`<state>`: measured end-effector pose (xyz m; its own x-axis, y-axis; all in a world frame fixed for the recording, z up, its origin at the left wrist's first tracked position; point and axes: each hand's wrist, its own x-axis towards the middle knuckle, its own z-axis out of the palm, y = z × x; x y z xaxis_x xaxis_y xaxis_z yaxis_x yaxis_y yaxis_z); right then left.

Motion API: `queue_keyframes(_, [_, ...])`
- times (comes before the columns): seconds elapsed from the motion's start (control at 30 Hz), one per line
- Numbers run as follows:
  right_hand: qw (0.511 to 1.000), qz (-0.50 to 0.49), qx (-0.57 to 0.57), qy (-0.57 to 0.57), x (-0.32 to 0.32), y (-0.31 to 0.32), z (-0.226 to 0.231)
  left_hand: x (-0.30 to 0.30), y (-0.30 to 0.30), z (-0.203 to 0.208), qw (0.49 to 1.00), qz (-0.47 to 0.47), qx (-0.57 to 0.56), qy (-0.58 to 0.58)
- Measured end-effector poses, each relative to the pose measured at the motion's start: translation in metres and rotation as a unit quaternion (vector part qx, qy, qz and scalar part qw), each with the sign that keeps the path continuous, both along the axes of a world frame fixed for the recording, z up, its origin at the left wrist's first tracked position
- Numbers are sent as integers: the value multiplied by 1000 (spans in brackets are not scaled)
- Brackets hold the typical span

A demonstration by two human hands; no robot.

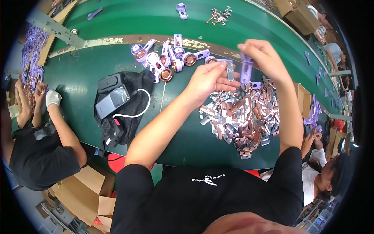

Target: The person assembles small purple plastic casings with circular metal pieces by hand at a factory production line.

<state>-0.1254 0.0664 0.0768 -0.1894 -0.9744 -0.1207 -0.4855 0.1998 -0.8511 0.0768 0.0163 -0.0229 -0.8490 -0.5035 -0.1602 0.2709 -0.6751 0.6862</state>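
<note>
My left hand (206, 82) pinches a small silvery oblong plate (230, 71) between thumb and fingers, its other fingers spread beneath. My right hand (268, 58), raised just to the right of it, grips a purple handheld fan part (246, 70) that is smeared by motion. Below both hands lies a heaped pile of small copper and silver oblong plates (247, 123), with tiny clear bits at its left side. Beyond my left hand, several purple fans with copper-coloured round heads (165, 74) lie in a cluster along the table's far edge.
A black mesh bag (134, 113) carries a grey device (113, 102) with a white cable (148, 99). Past the table runs a green belt (132, 23) with purple parts and a pile of screws (220, 16). Co-workers sit at both sides; a cardboard box (303, 100) stands right of the pile.
</note>
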Motion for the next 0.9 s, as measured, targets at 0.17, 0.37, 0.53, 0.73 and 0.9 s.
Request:
queue_keyframes(0.17, [1000, 19, 18, 15, 11, -5, -9, -4, 5, 0, 998, -33, -56, 2])
queue_keyframes(0.37, [999, -3, 40, 1, 18, -7, -14, -2, 10, 8, 999, -15, -44, -9])
queue_keyframes(0.53, [999, -4, 46, 6, 22, -10, -18, -2, 11, 4, 998, -9, -56, -7])
queue_keyframes(0.73, [996, 15, 60, 71, 21, -16, -25, -3, 15, 3, 995, 35, -84, -41])
queue_keyframes(0.9, [998, 41, 21, 51, 27, -16, -33, -6, 18, -9, 996, 54, -54, -46])
